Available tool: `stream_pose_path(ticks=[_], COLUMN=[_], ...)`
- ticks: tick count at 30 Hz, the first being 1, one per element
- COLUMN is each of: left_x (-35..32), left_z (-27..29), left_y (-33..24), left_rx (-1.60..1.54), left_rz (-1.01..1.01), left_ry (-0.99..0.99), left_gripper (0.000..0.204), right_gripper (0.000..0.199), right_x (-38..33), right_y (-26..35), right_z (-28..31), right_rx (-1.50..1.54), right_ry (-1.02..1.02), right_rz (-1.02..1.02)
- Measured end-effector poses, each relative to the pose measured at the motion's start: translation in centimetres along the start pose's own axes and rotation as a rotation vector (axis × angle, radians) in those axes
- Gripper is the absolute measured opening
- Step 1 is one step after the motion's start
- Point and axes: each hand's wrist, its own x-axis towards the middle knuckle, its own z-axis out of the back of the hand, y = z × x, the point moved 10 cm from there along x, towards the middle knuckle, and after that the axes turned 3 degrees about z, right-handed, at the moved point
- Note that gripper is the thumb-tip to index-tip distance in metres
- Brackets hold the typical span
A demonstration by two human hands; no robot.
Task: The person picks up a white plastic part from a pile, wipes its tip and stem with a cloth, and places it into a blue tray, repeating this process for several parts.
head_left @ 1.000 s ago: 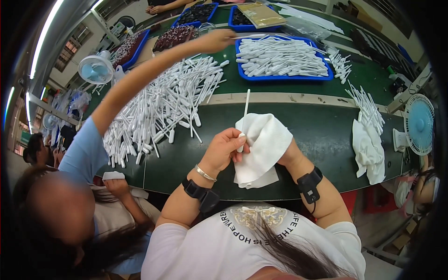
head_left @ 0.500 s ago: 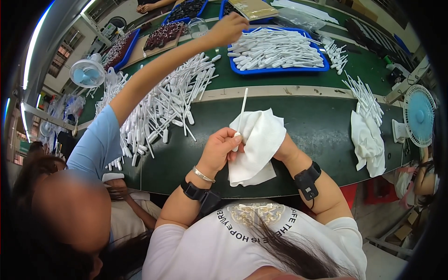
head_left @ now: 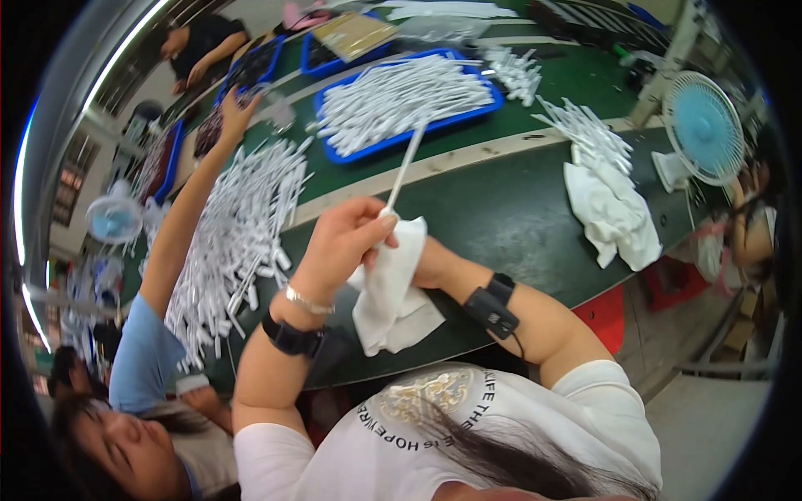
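Observation:
My left hand (head_left: 349, 238) is closed, pinching the lower end of a thin white plastic stick (head_left: 407, 167). The stick's long shaft points up and away, leaning right. A white cloth (head_left: 386, 280) hangs in folds against the stick's lower end. Behind it, my right hand (head_left: 433, 263) grips the cloth; its fingertips are hidden. To the left lies a big loose heap of similar white sticks (head_left: 238, 225). Beyond my hands, a blue tray (head_left: 344, 156) is piled with more of them. A smaller bunch of sticks (head_left: 589, 138) lies at the right.
A second white cloth (head_left: 614, 217) lies crumpled at the right, near a fan (head_left: 703, 129). Another person's arm (head_left: 188, 204) reaches across the left side. Dark pieces fill blue trays (head_left: 322, 67) at the back. A pale strip (head_left: 468, 159) crosses the green table (head_left: 518, 225).
The view has turned, shifting the scene. The stick leans further right, and the cloth is gathered narrower near my left hand. The other person's hand has moved from the stick tray toward the dark pieces.

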Motion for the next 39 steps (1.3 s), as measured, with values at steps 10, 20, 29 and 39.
stream_pose_path(ticks=[10,20,29,39], left_x=[20.8,24.4,25.9,1.7], left_z=[-19.0,-29.9,-24.8,-2.1], left_y=[3.0,7.5,5.8,-5.2], left_rx=[-0.045,-0.300,-0.135,0.017], left_rz=[0.328,0.330,0.033,-0.151], left_ry=[0.218,0.123,0.284,0.223], left_gripper=[0.021,0.038,0.022,0.025], right_gripper=[0.022,0.024,0.026,0.028], right_x=[-3.1,-7.7,-8.1,-0.5], right_y=[-4.4,-0.7,-1.1,0.0], right_z=[4.7,6.2,2.9,-0.3], right_rx=[0.271,0.156,0.056,0.009], right_ry=[-0.001,-0.096,0.041,-0.033], right_rz=[-0.240,-0.089,-0.126,-0.085])
